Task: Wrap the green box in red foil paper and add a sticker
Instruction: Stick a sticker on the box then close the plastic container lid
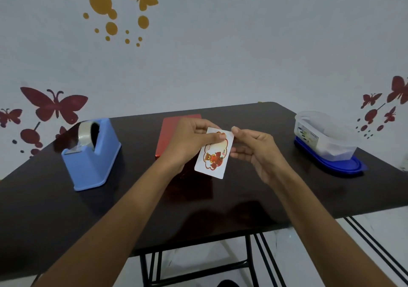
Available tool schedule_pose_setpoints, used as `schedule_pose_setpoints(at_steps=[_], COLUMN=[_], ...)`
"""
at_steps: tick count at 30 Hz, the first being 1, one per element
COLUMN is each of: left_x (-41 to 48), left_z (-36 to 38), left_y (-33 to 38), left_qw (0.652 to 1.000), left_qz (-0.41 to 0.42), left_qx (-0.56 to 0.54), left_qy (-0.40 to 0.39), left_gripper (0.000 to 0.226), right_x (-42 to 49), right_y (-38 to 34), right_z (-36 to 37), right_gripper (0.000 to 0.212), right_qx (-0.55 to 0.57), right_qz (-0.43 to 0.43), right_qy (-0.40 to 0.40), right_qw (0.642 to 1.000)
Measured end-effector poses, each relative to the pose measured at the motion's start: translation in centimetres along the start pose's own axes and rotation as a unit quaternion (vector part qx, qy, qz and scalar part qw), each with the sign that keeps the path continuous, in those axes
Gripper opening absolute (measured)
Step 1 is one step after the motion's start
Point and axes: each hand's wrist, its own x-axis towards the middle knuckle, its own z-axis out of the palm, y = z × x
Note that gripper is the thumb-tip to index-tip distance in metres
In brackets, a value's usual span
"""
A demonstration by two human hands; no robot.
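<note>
A box wrapped in red foil paper [170, 134] lies on the dark table [55, 198], partly hidden behind my hands. Above it I hold a white sticker sheet [215, 156] printed with a teddy bear. My left hand [192, 140] pinches the sheet near its top edge between thumb and fingers. My right hand [254, 152] touches the sheet's upper right corner with thumb and fingertips curled toward it. No green of the box shows.
A blue tape dispenser [92, 156] with a clear tape roll stands at the left. At the right a clear plastic container [320, 136] sits on its blue lid [337, 165]. The table's near edge runs below my forearms; black table legs show beneath.
</note>
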Motion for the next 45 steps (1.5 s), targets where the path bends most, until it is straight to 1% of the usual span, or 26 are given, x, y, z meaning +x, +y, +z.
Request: schedule_pose_setpoints(at_steps=[3, 6, 8, 12, 15, 18, 20, 25, 31, 35, 37, 40, 41, 42, 45], left_x=[-0.1, -0.3, -0.3, -0.4, -0.4, -0.5, -0.4, -0.5, -0.6, -0.6, -0.6, -0.6, -0.6, -0.6, -0.4], left_z=[0.1, 0.2, 0.2, 0.0, -0.2, -0.5, -0.7, -0.6, -0.3, -0.2, -0.2, -0.1, -0.1, -0.1, -0.2], left_y=[-0.2, -0.1, 0.0, 0.0, -0.1, -0.4, -0.5, -0.5, -0.5, -0.5, -0.6, -0.7, -0.8, -0.8, -0.9], left_qw=[1.000, 1.000, 0.999, 0.998, 0.998, 0.999, 0.999, 0.999, 0.997, 0.995, 0.994, 0.991, 0.990, 0.991, 0.992], left_qz=[-0.005, -0.010, -0.009, 0.002, 0.005, 0.006, 0.006, 0.007, 0.018, 0.022, 0.027, 0.032, 0.033, 0.035, 0.041], left_qx=[0.012, 0.023, 0.035, 0.062, 0.059, 0.043, 0.035, 0.039, 0.070, 0.089, 0.099, 0.125, 0.129, 0.128, 0.119], left_qy=[-0.002, -0.004, -0.013, -0.031, -0.035, -0.030, -0.027, -0.030, -0.030, -0.034, -0.037, -0.037, -0.033, -0.029, -0.021], left_gripper=[0.009, 0.007, 0.006, 0.002, 0.004, 0.007, 0.007, 0.006, 0.005, 0.005, 0.007, 0.011, 0.010, 0.008, 0.005], right_x=[-0.1, -0.2, -0.2, -0.2, -0.1, -0.4, -0.6, -0.7, -0.6, -0.5, -0.5, -0.4, -0.4, -0.4, -0.5], right_y=[0.3, 0.8, 1.1, 1.3, 1.3, 1.3, 1.3, 1.3, 1.5, 1.7, 1.8, 2.0, 2.2, 2.3, 2.4], right_z=[-0.1, 0.2, 0.1, -0.1, -0.3, -0.7, -0.9, -1.3, -1.6, -1.9, -2.0, -1.8, -1.8, -1.7, -1.8], right_gripper=[0.015, 0.009, 0.010, 0.016, 0.018, 0.026, 0.029, 0.018, 0.011, 0.010, 0.011, 0.011, 0.012, 0.012, 0.013], right_qx=[-0.025, -0.059, -0.094, -0.144, -0.152, -0.084, -0.040, -0.014, -0.024, -0.045, -0.094, -0.193, -0.199, -0.181, -0.103], right_qz=[-0.014, -0.066, -0.102, -0.127, -0.117, -0.076, -0.054, -0.043, -0.054, -0.071, -0.095, -0.147, -0.155, -0.154, -0.114], right_qy=[-0.011, 0.018, 0.029, 0.003, -0.024, -0.061, -0.069, -0.058, -0.043, -0.047, -0.057, -0.052, -0.048, -0.046, -0.055], right_qw=[1.000, 0.996, 0.990, 0.981, 0.981, 0.992, 0.995, 0.997, 0.997, 0.995, 0.989, 0.969, 0.967, 0.970, 0.987])
